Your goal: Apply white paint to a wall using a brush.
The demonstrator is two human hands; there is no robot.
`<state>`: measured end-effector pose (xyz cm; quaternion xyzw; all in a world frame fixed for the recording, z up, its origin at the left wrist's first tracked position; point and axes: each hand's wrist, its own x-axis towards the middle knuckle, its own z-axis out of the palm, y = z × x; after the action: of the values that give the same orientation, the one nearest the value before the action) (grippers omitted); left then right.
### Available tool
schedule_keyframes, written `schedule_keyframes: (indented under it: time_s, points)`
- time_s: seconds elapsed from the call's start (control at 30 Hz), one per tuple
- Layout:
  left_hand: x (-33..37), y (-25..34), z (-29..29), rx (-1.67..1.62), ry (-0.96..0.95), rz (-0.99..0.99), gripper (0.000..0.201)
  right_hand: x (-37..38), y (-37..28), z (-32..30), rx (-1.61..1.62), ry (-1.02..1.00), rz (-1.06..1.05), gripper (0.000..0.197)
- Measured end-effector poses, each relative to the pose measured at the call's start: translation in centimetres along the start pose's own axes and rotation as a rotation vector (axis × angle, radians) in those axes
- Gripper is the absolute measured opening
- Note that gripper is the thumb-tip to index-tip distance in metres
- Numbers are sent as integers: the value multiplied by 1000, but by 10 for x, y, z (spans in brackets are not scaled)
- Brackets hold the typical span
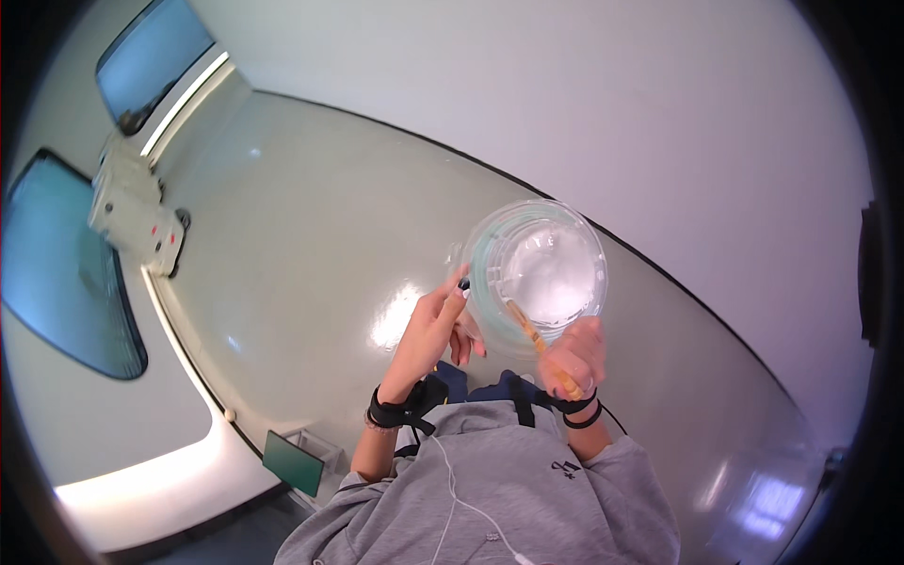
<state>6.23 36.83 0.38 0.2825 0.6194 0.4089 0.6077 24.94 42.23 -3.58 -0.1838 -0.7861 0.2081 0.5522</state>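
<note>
A clear round container (590,247) with a pale teal tint stands out in front of me, seen from above, its inside shiny and whitish. My left hand (435,328) grips its left side, the thumb up by a small dark spot and the other fingers bent beneath. In my closed right hand (574,356) is a slim yellow-brown stick (529,326) with a banded pattern. Its far end reaches over the near rim into the container; whether it touches the bottom I cannot tell. What supports the container underneath is hidden.
A glossy grey floor (311,207) spreads below, bounded by a white wall (565,85) with a dark base line. White equipment (137,212) stands at the far left near bluish window panels (71,268). A green panel (294,462) is at lower left.
</note>
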Motion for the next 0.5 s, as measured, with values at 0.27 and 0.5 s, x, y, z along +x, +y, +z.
schedule_keyframes:
  time_s: [0.27,0.5]
  points:
    - [24,96,28,-154,250,259,45,113,81,-23,188,203,-27,40]
    - [-7,145,40,115,733,372,38,180,73,-31,469,62,-8,40]
